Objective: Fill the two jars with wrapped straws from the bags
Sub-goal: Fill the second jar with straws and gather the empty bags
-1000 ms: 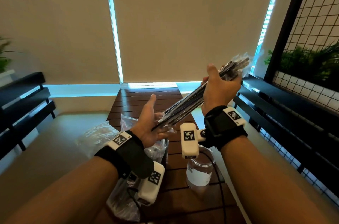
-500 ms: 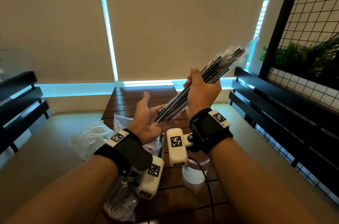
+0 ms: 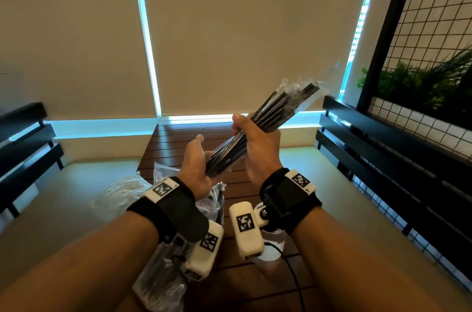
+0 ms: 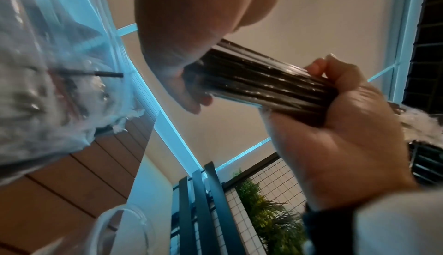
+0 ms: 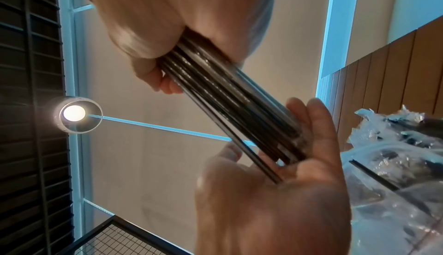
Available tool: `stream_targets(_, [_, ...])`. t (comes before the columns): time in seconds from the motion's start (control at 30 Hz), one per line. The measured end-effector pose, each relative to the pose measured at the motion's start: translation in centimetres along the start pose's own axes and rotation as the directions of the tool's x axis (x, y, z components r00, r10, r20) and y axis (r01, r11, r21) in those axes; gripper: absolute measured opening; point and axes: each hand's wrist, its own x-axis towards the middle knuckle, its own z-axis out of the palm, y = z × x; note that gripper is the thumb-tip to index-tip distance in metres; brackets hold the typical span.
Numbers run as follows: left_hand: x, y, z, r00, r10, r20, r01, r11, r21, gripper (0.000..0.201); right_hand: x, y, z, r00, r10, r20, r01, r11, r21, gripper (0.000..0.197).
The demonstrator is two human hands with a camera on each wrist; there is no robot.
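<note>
My right hand grips a bundle of black wrapped straws round its middle, tilted up to the right above the table. The bundle's lower ends butt against the flat palm of my left hand, whose fingers are loosely extended. The right wrist view shows the straws meeting that palm. A clear jar stands on the table under my right wrist, partly hidden by the wrist camera; its rim also shows in the left wrist view. A bag holding more straws lies below my left wrist.
A crumpled clear bag lies left of the slatted wooden table. Pale cushions flank the table. Black bench slats and a wire grid with plants stand on the right. A black cable runs near the jar.
My right hand has carried the bundle left and slightly down, closer to my left palm. The left hand stays under the straw ends.
</note>
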Motion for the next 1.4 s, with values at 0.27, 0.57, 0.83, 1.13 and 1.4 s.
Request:
stream_targets(0.27, [-0.7, 1.9, -0.7, 0.827, 0.536, 0.171, -0.537, 0.662, 0.522, 0.079, 0.2, 0.8, -2.4, 0.984, -0.147, 0.105, 0.180, 0.769, -0.614, 0.033])
stream_targets(0.57, [-3.6, 6.7, 4.4, 0.532, 0.588, 0.609, -0.690, -0.115, 0.714, 0.059, -1.7, 3.2, -2.4, 0.965, -0.017, 0.263, 0.229, 0.548, -0.804, 0.014])
stream_targets(0.83, [-2.8, 3.8, 3.8, 0.510, 0.622, 0.594, -0.669, -0.147, 0.728, 0.080, -1.5, 3.1, -2.2, 0.960, -0.051, 0.274, 0.257, 0.538, -0.803, 0.019])
stream_targets(1.13, [0.4, -1.7, -1.8, 0.968, -0.104, 0.228, 0.006, 0.921, 0.391, 0.090, -1.0, -2.1, -2.3, 0.963, -0.254, -0.088, 0.244, 0.964, -0.107, 0.026])
stream_targets(1.4, [0.7, -1.4, 1.2, 0.936, -0.162, 0.314, 0.107, 0.977, 0.185, 0.081, -2.2, -1.3, -2.1, 0.959, -0.262, -0.112, 0.246, 0.959, -0.143, 0.028])
